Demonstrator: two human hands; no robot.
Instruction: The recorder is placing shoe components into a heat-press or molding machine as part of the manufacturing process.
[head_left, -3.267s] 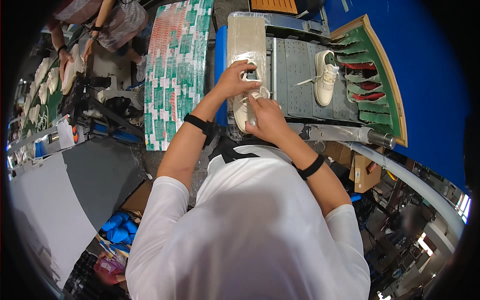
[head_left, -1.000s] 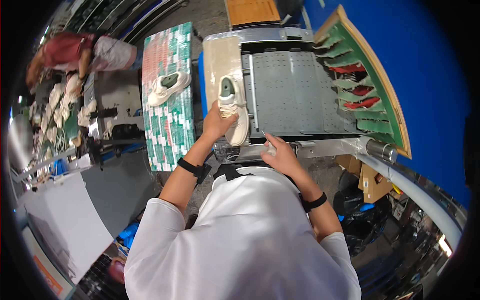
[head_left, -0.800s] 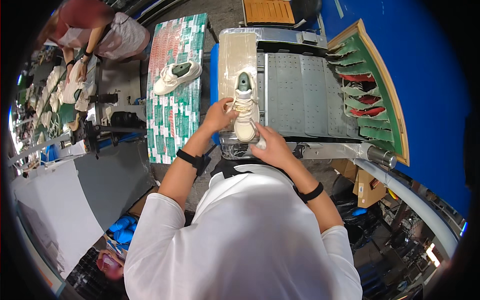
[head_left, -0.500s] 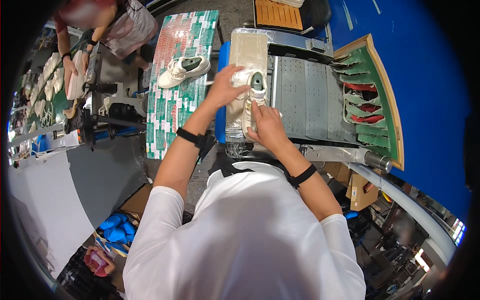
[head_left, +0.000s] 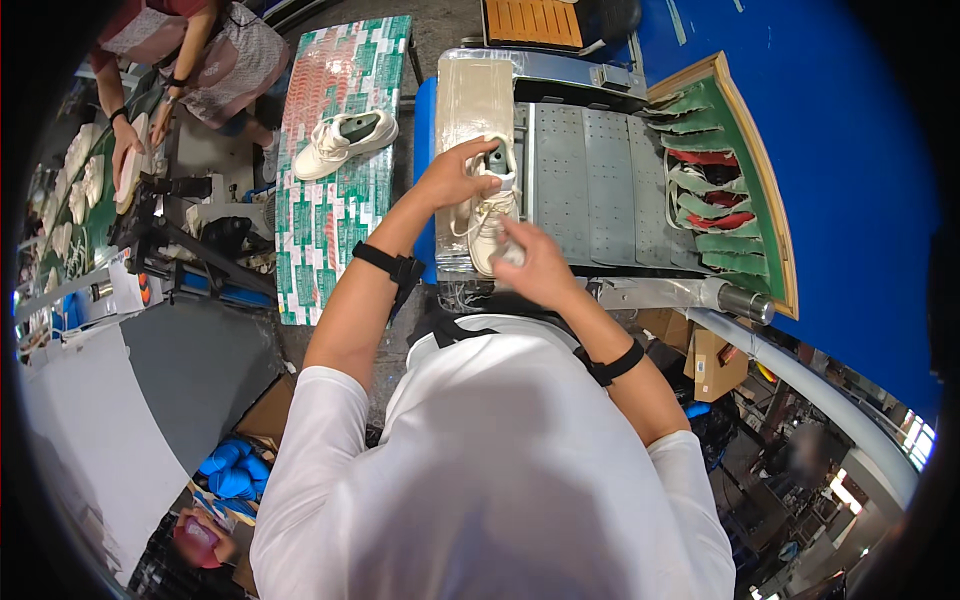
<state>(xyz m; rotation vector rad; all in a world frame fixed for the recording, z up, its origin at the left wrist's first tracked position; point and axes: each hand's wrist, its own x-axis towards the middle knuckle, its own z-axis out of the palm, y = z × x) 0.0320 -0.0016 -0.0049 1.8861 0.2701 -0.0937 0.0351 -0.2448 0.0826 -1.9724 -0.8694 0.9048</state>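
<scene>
A cream lace-up sneaker (head_left: 484, 240) lies on the tan, film-covered board, its toe toward me and a dark green last in its opening. My left hand (head_left: 450, 182) grips the sneaker by its collar, the thumb at the edge of the opening beside the tongue. Beside the toe, on the right, is my right hand (head_left: 542, 268), its fingers curled in and blurred. A small pale bit shows at those fingertips, too smeared to name. Loose laces lie over the front of the sneaker. Another cream sneaker (head_left: 338, 145) rests on the patterned table to the left.
The tan board (head_left: 470, 95) borders a grey slatted conveyor (head_left: 590, 185), which runs right to a wood-framed opening with green torn flaps (head_left: 725, 190). The table (head_left: 305, 240) has a green, white and red covering. At the upper left, a co-worker's hands (head_left: 130, 140) hold a shoe near a machine.
My left hand has closed in on the sneaker's collar. My right hand has come off the laces, and its fingers have curled beside the toe. The whole view has shifted slightly.
</scene>
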